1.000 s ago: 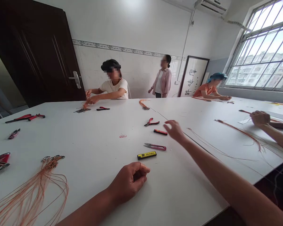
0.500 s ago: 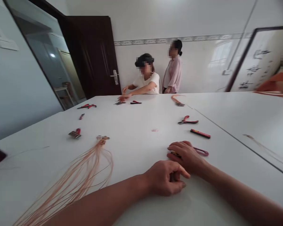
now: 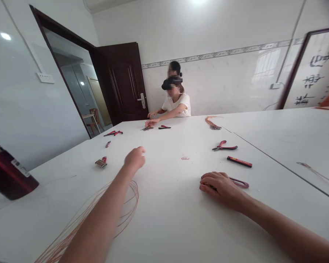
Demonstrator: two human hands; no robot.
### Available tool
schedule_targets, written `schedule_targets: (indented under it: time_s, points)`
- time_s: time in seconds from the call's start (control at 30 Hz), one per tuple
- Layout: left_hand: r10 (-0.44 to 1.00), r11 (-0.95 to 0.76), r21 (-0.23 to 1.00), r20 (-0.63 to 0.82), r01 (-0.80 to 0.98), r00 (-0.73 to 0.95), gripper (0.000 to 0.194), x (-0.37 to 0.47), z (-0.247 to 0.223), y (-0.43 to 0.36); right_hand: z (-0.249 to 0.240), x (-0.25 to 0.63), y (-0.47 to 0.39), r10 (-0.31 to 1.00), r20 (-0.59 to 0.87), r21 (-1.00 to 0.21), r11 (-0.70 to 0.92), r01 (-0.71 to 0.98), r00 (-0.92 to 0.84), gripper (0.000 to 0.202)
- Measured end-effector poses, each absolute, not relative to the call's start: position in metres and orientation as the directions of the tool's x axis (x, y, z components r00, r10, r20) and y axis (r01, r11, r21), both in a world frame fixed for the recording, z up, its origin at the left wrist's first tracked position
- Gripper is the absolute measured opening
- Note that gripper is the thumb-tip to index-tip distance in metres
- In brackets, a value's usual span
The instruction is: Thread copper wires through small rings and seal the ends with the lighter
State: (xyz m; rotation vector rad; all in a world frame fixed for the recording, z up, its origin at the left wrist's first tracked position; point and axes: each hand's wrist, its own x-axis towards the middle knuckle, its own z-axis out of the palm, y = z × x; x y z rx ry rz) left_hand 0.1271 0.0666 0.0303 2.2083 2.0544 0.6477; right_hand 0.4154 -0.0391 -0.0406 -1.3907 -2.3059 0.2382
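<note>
My left hand (image 3: pixel 135 159) is over the table left of the middle, with its fingers curled and slightly blurred. Copper-coloured wires (image 3: pixel 133 190) run in a loose bundle under my left forearm. The end of the bundle is hidden by my hand, so a grip on it cannot be made out. On the right, my right hand (image 3: pixel 216 184) rests on the table, its fingers curved over a tool with a pink looped handle (image 3: pixel 242 183). Most of that tool is covered by the palm.
Beyond my right hand lie a red-and-black box (image 3: pixel 239 162) and open pliers (image 3: pixel 224 146). A small tag (image 3: pixel 185 158) sits mid-table. On the left are a dark red flask (image 3: pixel 12 171) and a small red tool (image 3: pixel 101 162). Across the table, a person (image 3: pixel 178 104) works with both hands.
My left hand has moved left and forward from beside my right hand to the wire bundle's end. My right hand stays on the tool. The view has shifted, and the flask shows more.
</note>
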Motion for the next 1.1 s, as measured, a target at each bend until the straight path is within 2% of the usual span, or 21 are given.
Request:
schedule_targets:
  time_s: [0.1, 0.27, 0.47, 0.87, 1.1]
  points:
    - [0.958, 0.115, 0.252, 0.229, 0.961, -0.175, 0.028, 0.083, 0.027, 0.076, -0.039, 0.416, -0.040, 0.863, 0.284, -0.363, 0.500, 0.786, -0.418, 0.035]
    - [0.943, 0.262, 0.188, 0.159, 0.947, -0.293, 0.020, 0.050, 0.006, 0.083, -0.038, 0.418, -0.039, 0.869, 0.288, -0.396, 0.492, 0.776, -0.404, 0.034]
    - [0.938, 0.279, 0.221, 0.147, 0.934, -0.315, 0.023, 0.043, -0.009, 0.094, -0.040, 0.417, -0.037, 0.873, 0.259, -0.432, 0.487, 0.759, -0.412, 0.035]
    - [0.934, 0.293, 0.295, 0.113, 0.909, -0.338, 0.027, 0.042, -0.009, 0.091, -0.036, 0.419, -0.039, 0.881, 0.237, -0.447, 0.473, 0.759, -0.409, 0.034]
    - [0.922, 0.293, 0.320, 0.153, 0.901, -0.355, 0.035, 0.037, -0.010, 0.096, -0.036, 0.419, -0.040, 0.883, 0.234, -0.449, 0.470, 0.760, -0.408, 0.032]
